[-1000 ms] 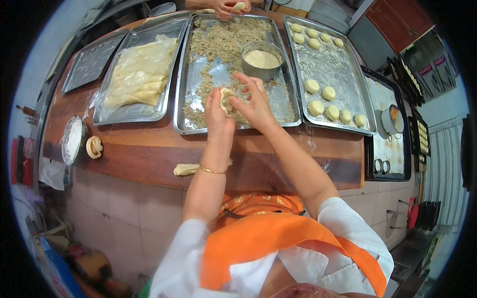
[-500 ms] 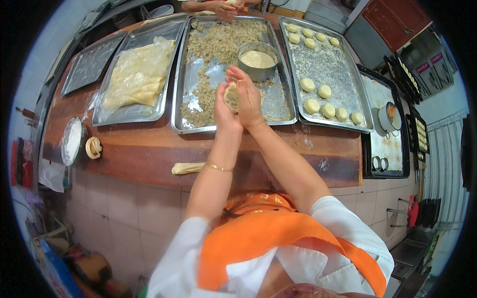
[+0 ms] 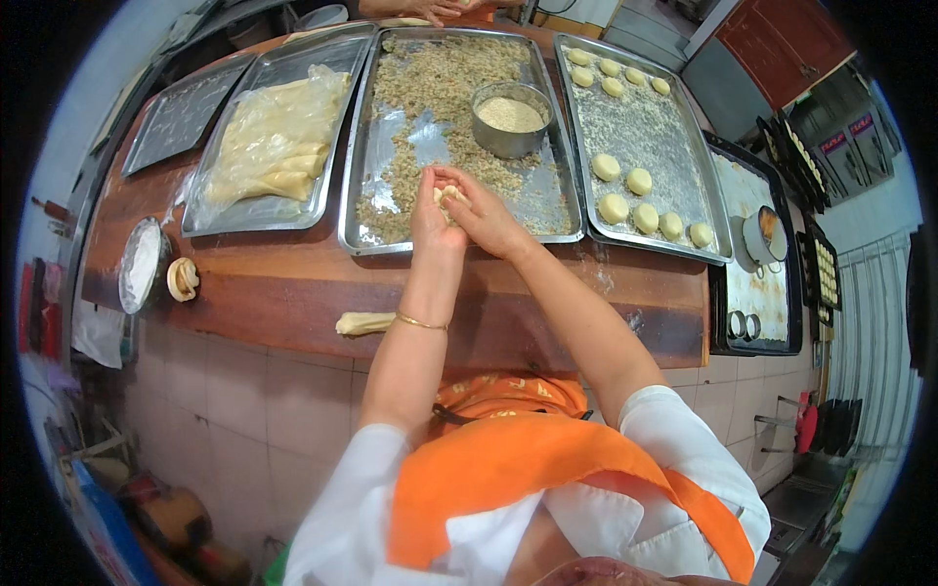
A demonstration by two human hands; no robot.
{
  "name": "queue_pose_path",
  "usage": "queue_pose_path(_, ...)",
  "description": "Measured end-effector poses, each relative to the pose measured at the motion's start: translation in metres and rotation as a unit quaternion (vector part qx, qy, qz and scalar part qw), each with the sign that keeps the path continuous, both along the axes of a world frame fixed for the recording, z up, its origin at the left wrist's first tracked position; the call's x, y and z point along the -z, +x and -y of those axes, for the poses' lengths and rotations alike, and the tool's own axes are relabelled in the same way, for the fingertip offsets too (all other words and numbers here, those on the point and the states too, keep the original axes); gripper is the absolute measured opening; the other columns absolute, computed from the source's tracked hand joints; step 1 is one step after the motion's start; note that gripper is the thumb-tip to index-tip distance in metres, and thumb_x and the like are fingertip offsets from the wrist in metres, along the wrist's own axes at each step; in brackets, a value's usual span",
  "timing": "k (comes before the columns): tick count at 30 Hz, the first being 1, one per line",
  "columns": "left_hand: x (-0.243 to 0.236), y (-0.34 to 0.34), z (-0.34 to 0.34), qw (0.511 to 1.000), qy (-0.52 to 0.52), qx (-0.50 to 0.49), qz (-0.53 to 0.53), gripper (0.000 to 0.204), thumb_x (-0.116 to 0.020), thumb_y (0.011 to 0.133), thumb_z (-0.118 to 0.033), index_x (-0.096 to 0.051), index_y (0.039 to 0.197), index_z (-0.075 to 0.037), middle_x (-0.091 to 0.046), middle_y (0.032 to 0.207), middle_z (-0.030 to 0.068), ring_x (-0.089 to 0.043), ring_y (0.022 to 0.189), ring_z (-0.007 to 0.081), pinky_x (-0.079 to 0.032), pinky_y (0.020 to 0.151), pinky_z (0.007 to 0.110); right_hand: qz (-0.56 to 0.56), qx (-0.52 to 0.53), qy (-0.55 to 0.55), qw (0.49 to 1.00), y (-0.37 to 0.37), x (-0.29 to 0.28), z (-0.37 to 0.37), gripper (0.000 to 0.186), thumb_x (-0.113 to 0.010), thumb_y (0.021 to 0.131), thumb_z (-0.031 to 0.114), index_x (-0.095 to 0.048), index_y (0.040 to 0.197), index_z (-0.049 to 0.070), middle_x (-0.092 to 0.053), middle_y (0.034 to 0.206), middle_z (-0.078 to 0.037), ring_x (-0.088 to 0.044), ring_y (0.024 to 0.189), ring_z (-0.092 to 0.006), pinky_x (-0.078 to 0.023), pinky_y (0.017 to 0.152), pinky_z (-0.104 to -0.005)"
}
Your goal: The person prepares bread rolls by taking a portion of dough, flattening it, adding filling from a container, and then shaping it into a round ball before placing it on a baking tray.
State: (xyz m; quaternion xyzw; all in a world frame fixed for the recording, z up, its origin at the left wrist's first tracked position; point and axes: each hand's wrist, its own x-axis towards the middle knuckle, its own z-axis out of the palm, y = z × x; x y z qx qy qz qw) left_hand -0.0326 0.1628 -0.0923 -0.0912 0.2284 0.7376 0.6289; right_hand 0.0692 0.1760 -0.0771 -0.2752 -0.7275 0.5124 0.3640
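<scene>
The left hand (image 3: 431, 223) and right hand (image 3: 486, 216) make one grip, cupped around a small piece of dough (image 3: 450, 196). The dough sits up between the palms, over the near side of the middle tray (image 3: 543, 200). A moment ago the right hand was flat and tall beside it. Now its fingers bend over the top, so the dough looks more tucked in. The hands hide most of it, so I can't tell if it is closed.

Past the hands, crumbly filling (image 3: 430, 83) covers much of that tray. A round tin (image 3: 512, 143) stands to the right, quite near the fingers. The tray's near rim is just under the wrists.

The right tray (image 3: 669, 127) holds round dough balls (image 3: 639, 181). Far off is another person's hand (image 3: 430, 8). On the near side, a strip of bare desk (image 3: 547, 303) leaves room, with a dough stick (image 3: 360, 323) by the left arm.
</scene>
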Motion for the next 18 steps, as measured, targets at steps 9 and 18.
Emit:
queue_pose_path(9,-0.036,0.001,0.039,0.966,0.155,0.065,-0.195,0.036,-0.047,0.104,-0.033,-0.062,0.118,-0.004,-0.066,0.107,0.0078,-0.064,0.097,0.0180,-0.054,0.083,0.032,-0.157,-0.029,-0.220,0.962,0.011,-0.034,0.010,0.055,-0.054,0.098,0.012,-0.036,0.150,0.011,-0.050,0.134,-0.010,-0.049,0.124,-0.0193,-0.041,0.106,-0.0349)
queue_pose_path(18,-0.005,0.008,0.050,0.956,0.085,-0.004,-0.280,0.031,-0.048,0.105,-0.030,-0.062,0.102,-0.003,-0.064,0.091,0.0037,-0.060,0.078,0.0106,-0.049,0.067,0.024,-0.043,0.027,0.027,0.998,-0.004,-0.013,0.051,0.063,-0.040,0.088,-0.005,-0.032,0.151,0.002,-0.044,0.148,-0.011,-0.045,0.133,-0.0210,-0.034,0.113,-0.0337)
